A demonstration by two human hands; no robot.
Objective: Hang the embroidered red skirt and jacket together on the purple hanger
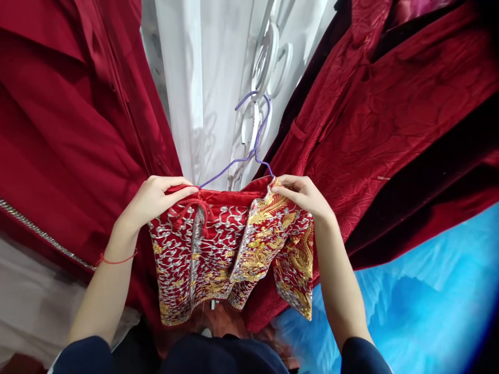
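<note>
**Both hands pinch the top edge of an embroidered garment on a purple hanger**

Your left hand point(161, 197) closes thumb against fingers on the top edge of the embroidered red garment point(218, 249), at its left corner. Your right hand point(302, 193) pinches the same edge at the opposite corner, no gap showing between thumb and cloth. The garment hangs between and below your two grips, its red lining showing along the top and its front covered in silver scrolls and gold motifs, the gold thickest under your right hand. A red tie cord point(206, 210) dangles just beside your left thumb.

Between your grips, the purple wire hanger point(255, 150) rises from the neckline, one arm running to each hand; whether your fingers also catch the wire is hard to tell. Its hook stands above and beyond your hands, in front of white rings point(276, 47), and you cannot be sure from this view whether it touches them.

A dark red garment point(50, 119) hangs to the left of your left hand, and a patterned red garment point(409, 98) to the right of your right. Below that one lies a fluffy blue surface point(421, 296). A red string bracelet point(118, 263) circles your left wrist.
</note>
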